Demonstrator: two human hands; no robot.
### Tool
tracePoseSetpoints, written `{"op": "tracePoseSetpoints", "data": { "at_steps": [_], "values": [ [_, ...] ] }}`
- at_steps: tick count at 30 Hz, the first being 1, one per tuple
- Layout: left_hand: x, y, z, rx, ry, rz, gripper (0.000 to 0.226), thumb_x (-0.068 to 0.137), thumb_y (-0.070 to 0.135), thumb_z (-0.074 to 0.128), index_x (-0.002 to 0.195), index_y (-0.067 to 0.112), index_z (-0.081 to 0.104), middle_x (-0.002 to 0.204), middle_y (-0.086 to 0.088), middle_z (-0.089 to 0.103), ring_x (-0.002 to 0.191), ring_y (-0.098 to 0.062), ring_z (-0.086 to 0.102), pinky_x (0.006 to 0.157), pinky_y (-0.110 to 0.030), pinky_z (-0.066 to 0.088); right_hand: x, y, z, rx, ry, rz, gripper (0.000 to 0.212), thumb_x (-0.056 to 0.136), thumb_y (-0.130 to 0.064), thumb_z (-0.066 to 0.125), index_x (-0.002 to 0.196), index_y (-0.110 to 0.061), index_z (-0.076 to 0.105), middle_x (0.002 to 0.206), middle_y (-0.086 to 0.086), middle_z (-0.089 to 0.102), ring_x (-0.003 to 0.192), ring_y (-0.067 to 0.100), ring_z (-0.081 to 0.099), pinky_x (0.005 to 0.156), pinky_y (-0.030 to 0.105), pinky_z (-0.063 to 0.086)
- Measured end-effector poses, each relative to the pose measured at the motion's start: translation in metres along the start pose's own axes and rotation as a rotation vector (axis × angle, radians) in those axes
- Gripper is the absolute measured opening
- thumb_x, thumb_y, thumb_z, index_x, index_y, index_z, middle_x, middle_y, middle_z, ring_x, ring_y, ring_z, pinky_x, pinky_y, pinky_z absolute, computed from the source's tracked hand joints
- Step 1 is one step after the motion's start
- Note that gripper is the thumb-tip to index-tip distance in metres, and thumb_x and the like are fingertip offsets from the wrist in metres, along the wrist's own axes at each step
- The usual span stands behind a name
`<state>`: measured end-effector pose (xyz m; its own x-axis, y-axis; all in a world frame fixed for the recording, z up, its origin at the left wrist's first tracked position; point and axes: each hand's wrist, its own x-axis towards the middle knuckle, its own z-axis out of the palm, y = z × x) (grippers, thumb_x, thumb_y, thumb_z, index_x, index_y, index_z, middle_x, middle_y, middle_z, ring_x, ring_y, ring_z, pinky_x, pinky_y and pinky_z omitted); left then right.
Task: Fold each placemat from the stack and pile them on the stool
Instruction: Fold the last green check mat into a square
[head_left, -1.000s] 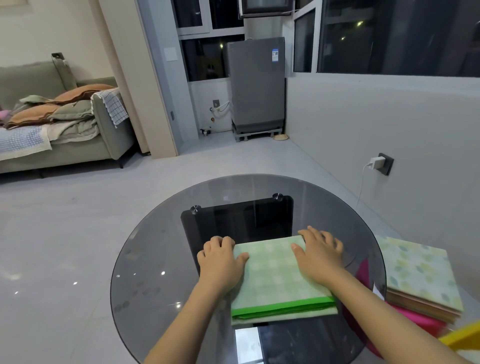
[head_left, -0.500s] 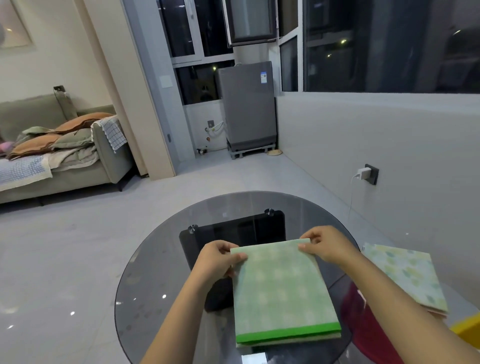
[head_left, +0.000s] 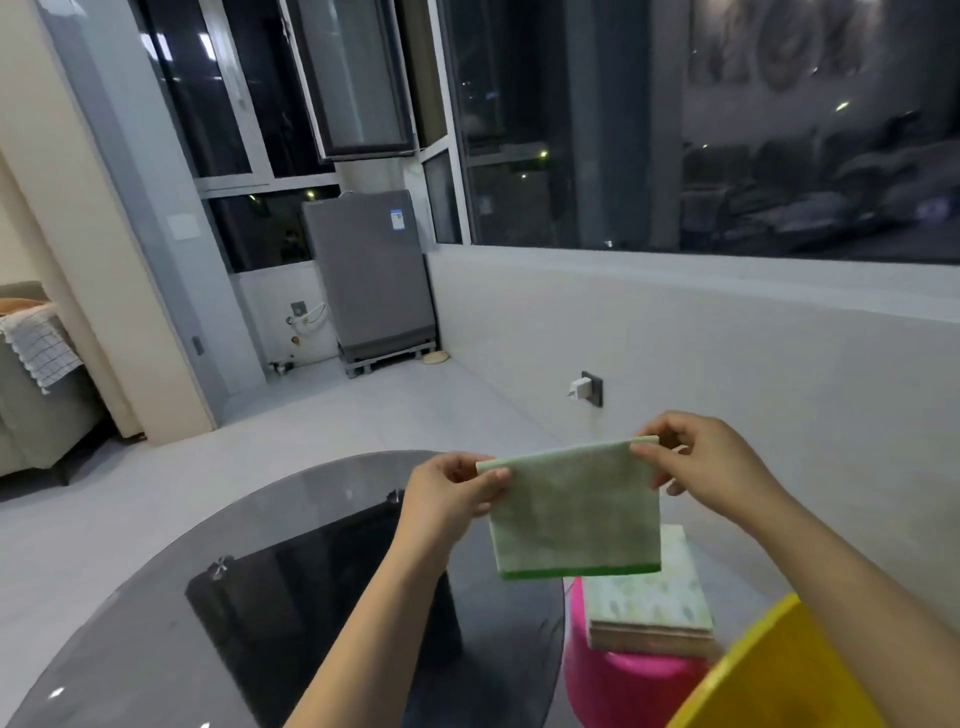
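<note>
A folded green checked placemat (head_left: 574, 512) with a bright green lower edge hangs in the air over the right rim of the glass table (head_left: 156, 613). My left hand (head_left: 447, 491) pinches its top left corner and my right hand (head_left: 706, 462) pinches its top right corner. Just below and behind it, a pile of folded placemats (head_left: 649, 605) lies on the pink stool (head_left: 623, 686), the top one pale with a leaf pattern.
A yellow object (head_left: 779, 670) fills the bottom right corner beside the stool. A white wall with a plugged socket (head_left: 587, 388) runs along the right. A grey appliance (head_left: 371, 275) stands at the far window, and a sofa (head_left: 31, 384) sits far left.
Both hands lifted the folded placemat off the table, from flat to hanging upright, and carried it right toward the stool. The view turned right and up.
</note>
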<state>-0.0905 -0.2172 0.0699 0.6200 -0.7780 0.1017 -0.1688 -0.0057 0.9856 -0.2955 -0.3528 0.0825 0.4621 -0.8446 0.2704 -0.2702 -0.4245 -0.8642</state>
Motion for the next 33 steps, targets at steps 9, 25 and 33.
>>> {"op": "tracePoseSetpoints", "data": {
  "at_steps": [9,25,33],
  "values": [
    [0.057,-0.033,0.131,-0.046,-0.057,-0.061,0.021,0.073,0.027,0.080,0.076,0.007,0.072,0.070,-0.006,0.069,0.067,-0.017,0.063,0.081,-0.040,0.055,0.029,0.095,-0.071,-0.031,0.103,0.089,0.007,0.084,-0.015,0.067,0.078,-0.018,0.068,0.077,0.004,0.070,0.073,0.018,0.068,0.070,0.033,0.055],
    [0.092,-0.194,0.225,0.137,0.288,-0.125,0.023,0.089,0.007,0.058,0.103,0.025,0.062,0.113,0.004,0.057,0.102,-0.013,0.056,0.095,-0.032,0.046,0.051,0.278,0.013,0.014,0.153,0.327,0.027,0.079,-0.008,0.071,0.089,-0.031,0.062,0.098,0.000,0.065,0.079,0.014,0.063,0.070,0.018,0.045],
    [0.069,-0.247,0.219,0.190,0.270,-0.238,0.032,0.090,0.005,0.058,0.121,0.010,0.061,0.116,0.004,0.058,0.102,-0.004,0.051,0.091,-0.019,0.038,0.024,0.318,0.050,-0.153,0.031,0.458,0.051,0.080,-0.012,0.070,0.129,-0.017,0.056,0.115,0.006,0.057,0.083,0.015,0.057,0.080,0.022,0.042]
  ]
}}
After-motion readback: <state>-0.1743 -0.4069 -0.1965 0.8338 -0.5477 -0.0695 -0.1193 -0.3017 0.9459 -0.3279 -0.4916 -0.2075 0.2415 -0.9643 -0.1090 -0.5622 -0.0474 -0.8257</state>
